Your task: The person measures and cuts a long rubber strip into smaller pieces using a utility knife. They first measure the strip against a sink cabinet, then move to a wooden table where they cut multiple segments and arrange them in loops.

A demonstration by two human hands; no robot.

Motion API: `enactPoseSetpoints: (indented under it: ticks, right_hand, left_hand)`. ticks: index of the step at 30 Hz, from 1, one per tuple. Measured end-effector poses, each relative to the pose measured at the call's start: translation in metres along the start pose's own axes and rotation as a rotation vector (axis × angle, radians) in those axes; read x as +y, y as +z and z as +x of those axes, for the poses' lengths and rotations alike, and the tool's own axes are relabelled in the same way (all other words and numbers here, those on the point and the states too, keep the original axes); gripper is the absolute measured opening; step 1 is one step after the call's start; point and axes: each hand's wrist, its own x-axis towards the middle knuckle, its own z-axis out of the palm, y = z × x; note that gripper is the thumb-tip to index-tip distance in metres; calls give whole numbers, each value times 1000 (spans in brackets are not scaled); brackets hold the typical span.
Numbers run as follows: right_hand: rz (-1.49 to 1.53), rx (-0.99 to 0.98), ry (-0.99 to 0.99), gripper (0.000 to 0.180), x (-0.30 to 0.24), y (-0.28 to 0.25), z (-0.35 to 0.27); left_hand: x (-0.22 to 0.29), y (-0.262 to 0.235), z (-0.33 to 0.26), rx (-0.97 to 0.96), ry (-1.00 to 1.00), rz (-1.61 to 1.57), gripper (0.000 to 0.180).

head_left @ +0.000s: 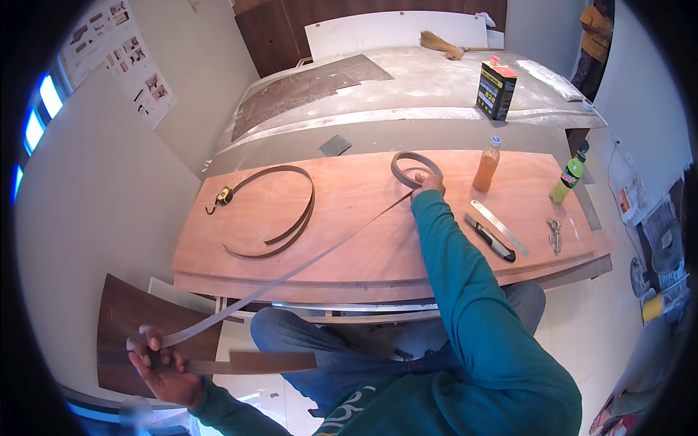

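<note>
A long, thin strip of edge banding (291,273) stretches diagonally between my hands, across the front edge of a pinkish plywood board (363,254). Near the board's far side, my right hand (429,183) grips the coiled part (396,171) of this strip. At the lower left, beyond the board's edge, my left hand (166,369) has its fingers curled around the strip. A wider brown length (273,362) runs from that hand toward my knee. On the board's left lies a loose loop of dark banding (313,200), with a yellow-black tape measure (224,195) touching it.
Right of my right arm lie a utility knife (491,238), a metal ruler (500,228) and a small metal tool (555,235). An orange-drink bottle (487,168) and green bottle (568,179) stand upright. Behind are an adhesive tin (496,93) and a broom (436,42). A person (595,40) stands far right.
</note>
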Motion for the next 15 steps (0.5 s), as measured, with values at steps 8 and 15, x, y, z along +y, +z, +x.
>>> enactPoseSetpoints:
  ticks: [8,15]
  right_hand:
    - [-1298,-433,-607,49,-49,-21,-15]
    - [-475,-981,-1106,25,-134,-91,-311]
  left_hand:
    - [-58,50,7,-128,-107,-127,21]
    - [-86,116,7,-149,-225,299,45]
